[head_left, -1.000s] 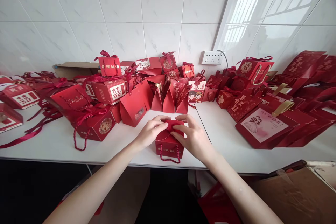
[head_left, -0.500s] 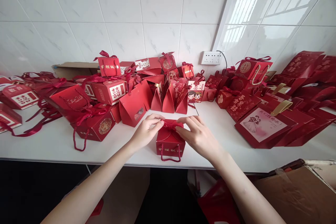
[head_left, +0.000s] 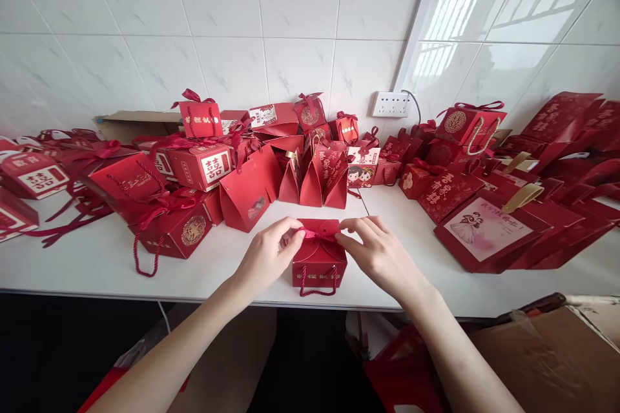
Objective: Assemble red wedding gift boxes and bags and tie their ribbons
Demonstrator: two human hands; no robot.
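In front of me on the white table [head_left: 232, 264] stands a small red gift box [head_left: 310, 261] with gold lettering and a twisted red cord handle [head_left: 318, 293] hanging down its front. A dark red ribbon [head_left: 320, 235] lies across its top, gathered at the middle. My left hand [head_left: 271, 251] pinches the ribbon at the left side of the box lid. At the right side, my right hand [head_left: 375, 248] has its thumb and fingertips closed on the ribbon's other part. The fingertips hide the ribbon's ends.
Many red gift boxes [head_left: 201, 164] crowd the left and back of the table. More red boxes [head_left: 494, 229] lie at the right. A power socket [head_left: 390, 104] is on the tiled wall. A cardboard box [head_left: 547, 348] stands below the front edge, right.
My hands have moved slightly apart, drawing the ribbon outward to both sides. The gift box appears a little farther right.
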